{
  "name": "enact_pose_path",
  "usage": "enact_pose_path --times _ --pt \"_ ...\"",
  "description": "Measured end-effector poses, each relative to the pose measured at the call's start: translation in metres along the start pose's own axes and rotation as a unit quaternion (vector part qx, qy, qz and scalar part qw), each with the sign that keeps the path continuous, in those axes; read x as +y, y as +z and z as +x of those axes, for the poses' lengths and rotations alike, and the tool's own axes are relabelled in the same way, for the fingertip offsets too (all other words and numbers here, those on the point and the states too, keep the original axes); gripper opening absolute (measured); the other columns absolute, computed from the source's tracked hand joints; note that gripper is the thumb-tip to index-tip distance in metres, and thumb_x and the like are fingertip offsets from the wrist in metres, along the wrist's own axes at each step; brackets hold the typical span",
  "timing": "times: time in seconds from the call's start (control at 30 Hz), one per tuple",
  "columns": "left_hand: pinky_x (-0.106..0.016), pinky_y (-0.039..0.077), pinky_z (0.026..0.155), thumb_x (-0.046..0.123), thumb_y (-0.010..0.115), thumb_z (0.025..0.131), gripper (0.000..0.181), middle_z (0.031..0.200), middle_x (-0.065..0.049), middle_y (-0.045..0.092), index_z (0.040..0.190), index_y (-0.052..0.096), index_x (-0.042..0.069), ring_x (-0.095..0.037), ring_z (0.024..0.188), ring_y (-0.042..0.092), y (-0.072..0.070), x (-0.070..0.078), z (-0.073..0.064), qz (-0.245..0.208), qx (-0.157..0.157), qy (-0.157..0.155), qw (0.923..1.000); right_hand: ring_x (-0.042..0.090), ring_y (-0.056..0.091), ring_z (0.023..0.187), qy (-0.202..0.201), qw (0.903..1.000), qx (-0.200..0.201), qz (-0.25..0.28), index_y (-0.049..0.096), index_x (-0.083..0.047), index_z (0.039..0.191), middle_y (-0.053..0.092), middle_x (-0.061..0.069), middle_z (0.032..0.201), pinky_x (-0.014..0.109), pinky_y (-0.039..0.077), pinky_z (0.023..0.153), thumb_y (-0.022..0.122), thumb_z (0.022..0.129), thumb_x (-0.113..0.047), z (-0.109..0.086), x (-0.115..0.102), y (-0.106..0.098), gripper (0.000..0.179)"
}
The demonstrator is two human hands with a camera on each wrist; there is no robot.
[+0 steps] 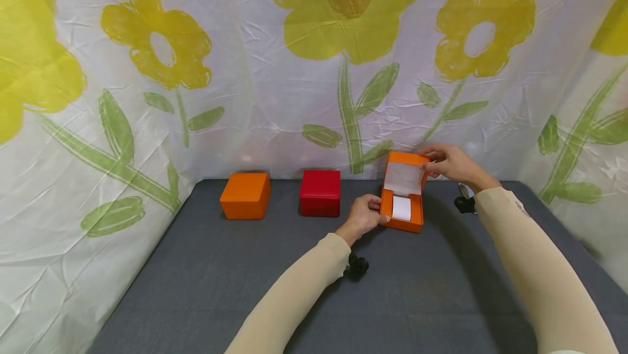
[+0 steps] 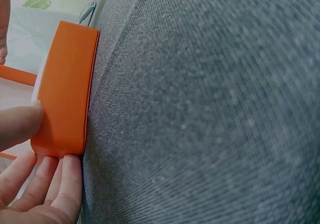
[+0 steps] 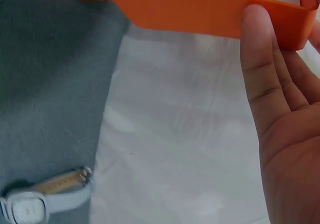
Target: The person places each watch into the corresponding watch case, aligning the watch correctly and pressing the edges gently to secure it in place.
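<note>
An orange watch box (image 1: pixel 414 219) stands with its lid raised at the back right of the table. Inside it sits a white cushion (image 1: pixel 401 208), and the lid lining is pale. My left hand (image 1: pixel 365 215) holds the base at its left front corner, thumb (image 2: pixel 22 126) on the upper edge and fingers along the side. Up at the lid (image 3: pixel 185 13), my right hand (image 1: pixel 448 164) grips the outer right corner, with a finger lying along the orange side wall. A light-coloured wristwatch (image 3: pixel 30 208) lies on the table to the right of the box.
A closed red box (image 1: pixel 320 196) stands left of the open one, and farther left is another closed orange box (image 1: pixel 244 197). The dark grey table (image 1: pixel 221 283) ends at a white curtain (image 1: pixel 255 97) printed with yellow flowers.
</note>
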State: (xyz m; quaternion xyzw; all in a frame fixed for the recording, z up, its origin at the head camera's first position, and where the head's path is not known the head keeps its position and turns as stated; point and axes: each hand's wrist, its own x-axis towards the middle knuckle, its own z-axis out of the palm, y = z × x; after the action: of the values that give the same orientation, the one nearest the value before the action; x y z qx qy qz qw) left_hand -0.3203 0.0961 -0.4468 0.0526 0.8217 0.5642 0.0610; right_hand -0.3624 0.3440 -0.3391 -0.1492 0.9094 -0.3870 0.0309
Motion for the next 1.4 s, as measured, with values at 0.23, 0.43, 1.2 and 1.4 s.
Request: enact_pose_path --times 0.23,0.43,1.2,1.4 --pt "-0.027 0.052 0.066 0.005 0.084 0.071 0.041 0.091 0.001 0.063 0.108 0.066 0.009 -0.016 0.082 0.058 0.001 -0.001 0.000 0.004 -0.005 0.006 1.0000 0.029 0.062 0.083 0.015 0.9998 0.015 0.004 0.053 -0.002 0.129 0.062 0.023 0.115 0.032 0.052 0.067 0.064 0.092 -0.030 0.001 0.005 0.002 0.047" --pt "-0.028 0.052 0.070 0.008 0.084 0.072 0.041 0.093 0.001 0.063 0.109 0.066 0.009 -0.017 0.086 0.058 -0.002 0.002 0.000 0.021 -0.012 0.005 0.9997 0.033 0.062 0.088 0.017 0.9994 0.025 0.016 0.047 -0.003 0.136 0.057 0.024 0.124 0.031 0.053 0.070 0.064 0.091 -0.039 -0.006 0.006 0.004 0.060" --pt "-0.026 0.045 0.092 0.020 0.077 0.081 0.051 0.123 -0.006 0.056 0.128 0.058 0.011 -0.020 0.111 0.053 -0.014 0.028 0.018 0.222 -0.116 0.192 0.9490 0.043 0.046 0.117 0.062 0.9917 0.109 -0.029 0.042 0.001 0.137 0.045 0.027 0.133 0.058 0.040 0.091 0.060 0.093 -0.041 -0.069 0.078 -0.004 0.064" --pt "-0.026 0.041 0.099 0.021 0.075 0.083 0.053 0.128 -0.001 0.054 0.132 0.056 0.014 -0.015 0.113 0.050 -0.010 0.033 0.026 0.288 -0.142 0.209 0.9238 0.045 0.044 0.120 0.090 0.9914 0.086 -0.040 0.041 0.003 0.138 0.044 0.030 0.134 0.058 0.042 0.089 0.059 0.091 -0.048 -0.078 0.095 -0.003 0.071"
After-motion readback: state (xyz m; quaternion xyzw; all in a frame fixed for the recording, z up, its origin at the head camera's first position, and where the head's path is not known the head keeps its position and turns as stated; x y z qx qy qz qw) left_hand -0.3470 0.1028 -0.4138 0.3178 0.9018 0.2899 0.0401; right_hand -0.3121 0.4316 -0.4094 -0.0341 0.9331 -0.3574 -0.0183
